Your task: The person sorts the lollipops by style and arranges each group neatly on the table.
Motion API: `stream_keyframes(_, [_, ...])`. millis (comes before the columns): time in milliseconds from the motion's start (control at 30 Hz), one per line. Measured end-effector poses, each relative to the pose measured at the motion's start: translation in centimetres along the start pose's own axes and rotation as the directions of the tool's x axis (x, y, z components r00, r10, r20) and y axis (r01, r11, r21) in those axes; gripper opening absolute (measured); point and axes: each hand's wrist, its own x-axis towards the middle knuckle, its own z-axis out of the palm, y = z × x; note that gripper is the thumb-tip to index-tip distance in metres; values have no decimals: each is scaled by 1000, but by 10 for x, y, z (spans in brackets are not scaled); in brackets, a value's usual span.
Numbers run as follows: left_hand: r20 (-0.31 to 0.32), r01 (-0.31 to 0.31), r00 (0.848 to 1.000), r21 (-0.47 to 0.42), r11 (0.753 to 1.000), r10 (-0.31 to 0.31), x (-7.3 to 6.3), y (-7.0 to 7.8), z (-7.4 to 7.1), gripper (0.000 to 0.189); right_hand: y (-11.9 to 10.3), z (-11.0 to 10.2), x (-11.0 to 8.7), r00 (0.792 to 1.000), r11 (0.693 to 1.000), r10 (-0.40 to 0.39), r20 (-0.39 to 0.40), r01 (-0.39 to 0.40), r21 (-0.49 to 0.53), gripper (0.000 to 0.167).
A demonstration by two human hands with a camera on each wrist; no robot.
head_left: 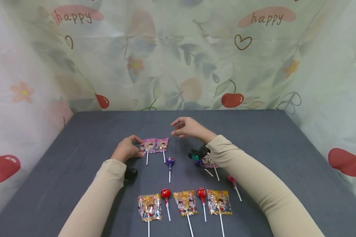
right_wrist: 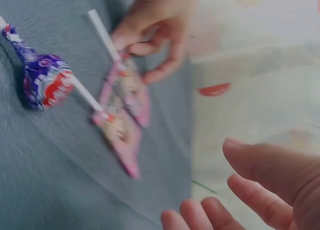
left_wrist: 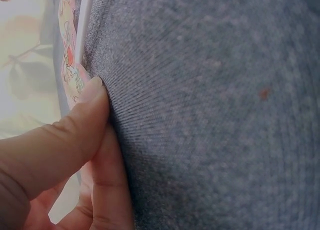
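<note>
Two flat lollipops in pink wrappers lie side by side on the dark cloth: the left one [head_left: 148, 144] and the right one [head_left: 162, 144], sticks towards me. My left hand [head_left: 125, 148] pinches the left wrapper's edge between thumb [left_wrist: 87, 110] and fingers. Right of the wrappers, my right hand [head_left: 192, 128] hovers above the cloth with loosely bent fingers, holding nothing. A round purple-wrapped lollipop [head_left: 170, 161] lies just in front of the pink pair; in the right wrist view this purple lollipop [right_wrist: 47, 80] is close to the camera.
Beneath my right wrist lie another purple lollipop [head_left: 198, 163] and a partly hidden pink-wrapped one [head_left: 207, 161]. A round pink lollipop [head_left: 231, 179] rests by the right forearm. Nearest me, three yellow-wrapped lollipops [head_left: 185, 202] alternate with two round red ones [head_left: 165, 193]. Printed curtains [head_left: 166, 65] surround the table.
</note>
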Motion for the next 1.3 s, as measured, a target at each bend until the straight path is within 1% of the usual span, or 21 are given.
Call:
stream_keyframes(133, [1,-4,1000,-2,1000,4,-1,0,0,52,2,-26,-20,999,999,-45,9,44,17,40])
stream_keyframes(333, [-6,-9,1000,-1,1000,9,-3,1,0,51,11,-57,-48,997,996,-78,10,78,43,42])
stream_keyframes(433, [-10,-10,1000,3,1000,10,-2,1,1,51,19,-67,-60,997,997,-76,0,76,21,42])
stream_keyframes(533, [-9,-14,1000,6,1000,14,-2,1,1,51,30,-73,-70,998,997,-68,-10,68,-36,45])
stream_keyframes(633, [2,-7,1000,-1,1000,7,0,1,0,51,43,-76,-78,998,995,-62,-9,61,-76,45])
stream_keyframes(767, [12,1,1000,-8,1000,-1,1,0,0,51,64,-72,-85,999,992,-54,3,54,-113,46])
stream_keyframes(900, [9,4,1000,-7,1000,-3,1,-1,1,52,84,-65,-89,999,988,-46,21,49,-149,48])
stream_keyframes(1000, [0,5,1000,-3,1000,-5,3,-1,2,51,95,-61,-91,999,984,-31,25,35,-173,47])
stream_keyframes(1133, [-6,5,1000,2,1000,-5,3,-1,3,51,102,-59,-91,999,981,-18,35,24,-191,48])
stream_keyframes(1200, [-8,5,1000,-1,1000,-5,3,-1,3,51,102,-58,-90,999,977,-16,51,26,-210,52])
stream_keyframes(1300, [-11,-4,1000,-6,1000,4,2,0,3,51,101,-57,-92,996,965,-30,88,52,-258,57])
